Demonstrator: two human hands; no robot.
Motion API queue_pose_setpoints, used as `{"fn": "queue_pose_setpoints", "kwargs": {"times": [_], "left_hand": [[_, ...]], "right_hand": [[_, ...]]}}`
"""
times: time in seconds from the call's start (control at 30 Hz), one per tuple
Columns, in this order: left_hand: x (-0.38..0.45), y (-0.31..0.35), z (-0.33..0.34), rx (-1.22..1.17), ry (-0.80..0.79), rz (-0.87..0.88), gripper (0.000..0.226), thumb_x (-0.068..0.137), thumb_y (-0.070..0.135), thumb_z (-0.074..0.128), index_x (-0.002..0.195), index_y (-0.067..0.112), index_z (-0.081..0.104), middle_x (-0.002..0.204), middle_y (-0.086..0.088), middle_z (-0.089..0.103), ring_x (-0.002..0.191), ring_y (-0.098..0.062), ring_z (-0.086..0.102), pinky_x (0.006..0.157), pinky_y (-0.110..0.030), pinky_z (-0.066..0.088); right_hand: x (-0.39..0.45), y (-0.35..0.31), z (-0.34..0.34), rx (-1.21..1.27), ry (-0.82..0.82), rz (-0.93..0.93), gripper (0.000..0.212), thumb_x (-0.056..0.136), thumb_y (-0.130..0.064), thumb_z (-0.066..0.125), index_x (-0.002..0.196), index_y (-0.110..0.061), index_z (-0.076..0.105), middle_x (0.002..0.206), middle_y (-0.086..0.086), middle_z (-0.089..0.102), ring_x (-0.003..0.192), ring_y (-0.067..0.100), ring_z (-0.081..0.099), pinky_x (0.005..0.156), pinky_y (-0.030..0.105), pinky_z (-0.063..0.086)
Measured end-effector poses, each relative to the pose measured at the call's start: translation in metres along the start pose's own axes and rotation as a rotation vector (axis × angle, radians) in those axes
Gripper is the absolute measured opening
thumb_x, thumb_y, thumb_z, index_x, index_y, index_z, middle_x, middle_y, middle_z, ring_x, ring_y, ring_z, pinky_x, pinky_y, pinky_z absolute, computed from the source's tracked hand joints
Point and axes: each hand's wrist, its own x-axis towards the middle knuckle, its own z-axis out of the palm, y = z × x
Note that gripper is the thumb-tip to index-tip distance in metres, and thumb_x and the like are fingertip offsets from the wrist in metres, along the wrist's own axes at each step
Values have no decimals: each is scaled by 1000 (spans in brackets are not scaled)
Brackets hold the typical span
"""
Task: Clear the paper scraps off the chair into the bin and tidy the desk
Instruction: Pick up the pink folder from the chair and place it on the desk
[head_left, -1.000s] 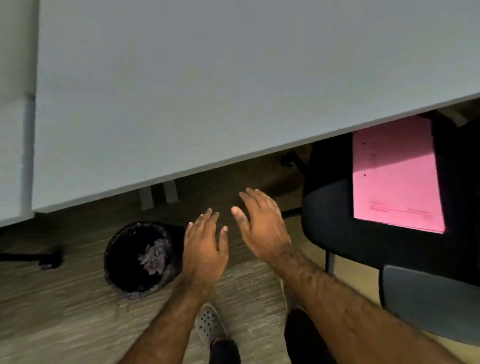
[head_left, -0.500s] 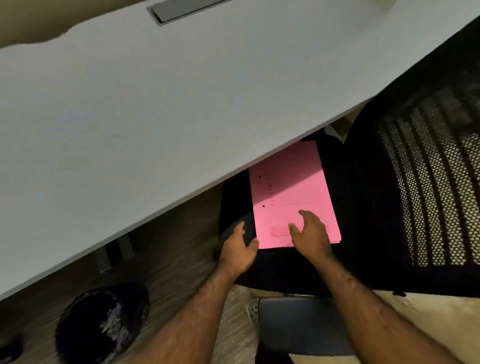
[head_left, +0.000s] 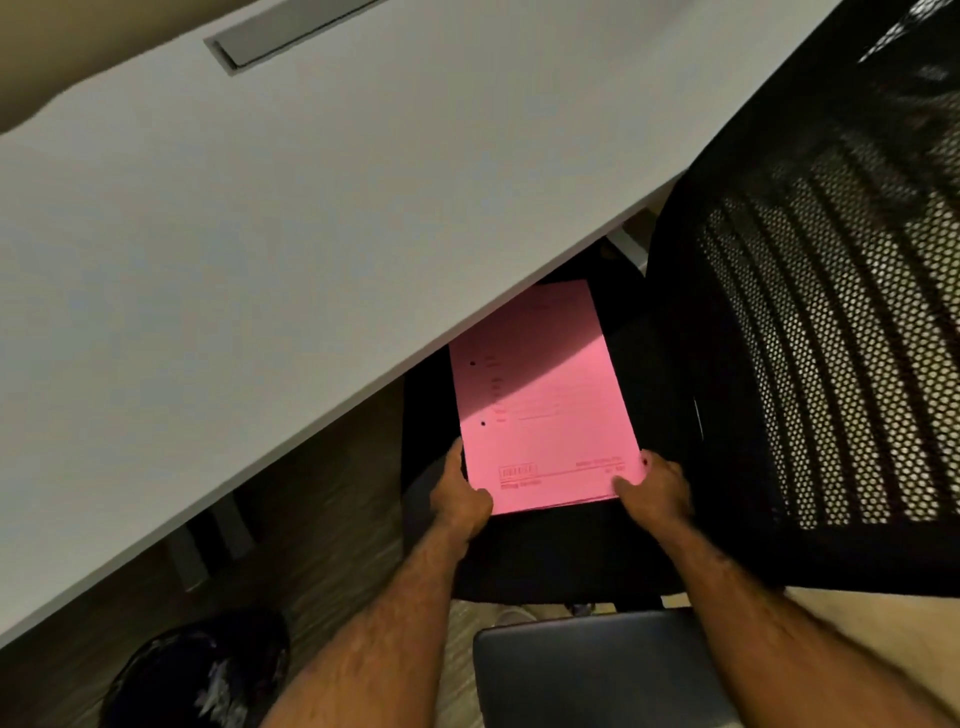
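Observation:
A stack of pink printed sheets (head_left: 545, 405) lies on the black seat of the office chair (head_left: 550, 561), its far end tucked under the white desk (head_left: 260, 234). My left hand (head_left: 462, 501) grips the stack's near left corner. My right hand (head_left: 657, 486) grips its near right corner, thumb on top. The black bin (head_left: 197, 675) with paper scraps inside stands on the floor at the lower left, under the desk edge.
The chair's black mesh backrest (head_left: 831, 338) fills the right side. A dark padded armrest (head_left: 597, 675) sits between my forearms. A grey cable slot (head_left: 291, 31) is set in the desk top. Desk legs (head_left: 208, 545) stand left of the chair.
My view swung from the bin to the chair. Both hands went from open over the floor to the pink stack and now hold its near corners.

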Motion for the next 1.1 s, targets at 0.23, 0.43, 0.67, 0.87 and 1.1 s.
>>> {"fn": "queue_pose_setpoints", "kwargs": {"times": [0.23, 0.43, 0.67, 0.87, 1.1], "left_hand": [[-55, 8, -28, -206, -197, -87, 53, 95, 3, 51, 121, 48, 43, 99, -4, 75, 84, -18, 74, 64, -31, 61], [-116, 12, -63, -272, -326, -123, 43, 93, -6, 39, 118, 23, 58, 100, -8, 76, 92, -24, 71, 58, -27, 47], [-182, 2, -107, -159, -423, -41, 42, 89, -7, 37, 114, 18, 60, 98, -8, 76, 100, -27, 70, 71, -31, 43], [-238, 5, -142, -122, -455, 103, 42, 89, -7, 41, 112, 23, 60, 98, -5, 76, 98, -24, 70, 69, -30, 44], [-286, 3, -200, -195, -371, 327, 47, 92, -3, 48, 95, 44, 48, 96, 0, 72, 91, -18, 69, 91, -45, 53]], "right_hand": [[-46, 8, -42, 136, 2, 105, 32, 93, -22, 54, 114, 1, 61, 106, 20, 67, 88, 33, 63, 68, 29, 46], [-127, 2, -68, 158, 188, 58, 32, 94, -24, 51, 114, 0, 55, 115, 26, 62, 103, 42, 60, 85, 39, 48], [-229, 1, -93, 412, 269, 6, 24, 90, -11, 49, 114, -7, 52, 103, 20, 64, 82, 36, 64, 62, 43, 59], [-313, -7, -118, 452, 405, -80, 40, 89, -7, 49, 129, -5, 54, 122, 20, 62, 106, 36, 58, 81, 33, 44], [-375, -39, -116, 609, 423, -267, 43, 95, -7, 42, 136, -14, 50, 117, 6, 61, 102, 22, 57, 81, 27, 45]]}}
